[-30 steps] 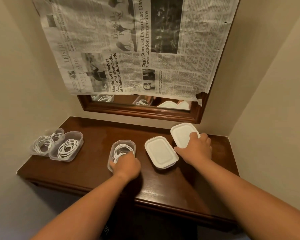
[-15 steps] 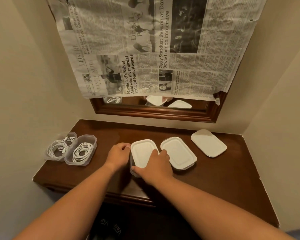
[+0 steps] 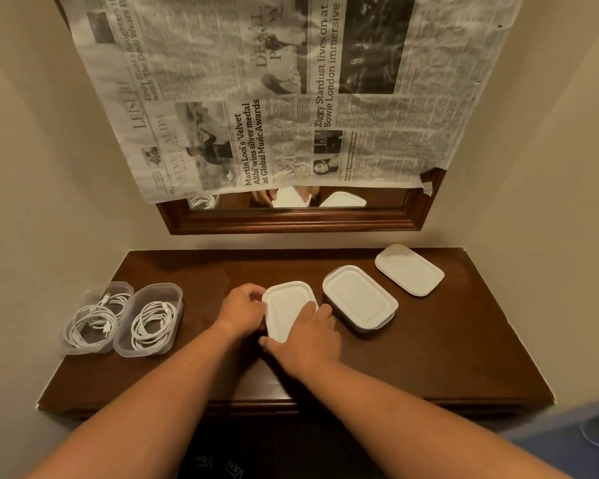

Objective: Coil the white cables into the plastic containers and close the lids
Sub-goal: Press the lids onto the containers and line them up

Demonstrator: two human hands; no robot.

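A white lid lies on the middle container, whose body is hidden under it and my hands. My left hand grips the container's left side with curled fingers. My right hand lies over the lid's near right corner, thumb at its near edge. To the right stands a second container with its white lid on. A loose white lid lies further right. At the left, two open clear containers each hold a coiled white cable.
Everything sits on a dark wooden table set in a corner between beige walls. A wood-framed mirror hangs behind it, mostly covered by newspaper. The table's front edge is close to my forearms.
My right hand carried a lid from the right stack onto the middle container and now lies on it. My left hand moved from the cable to the container's left side. The view shifted.
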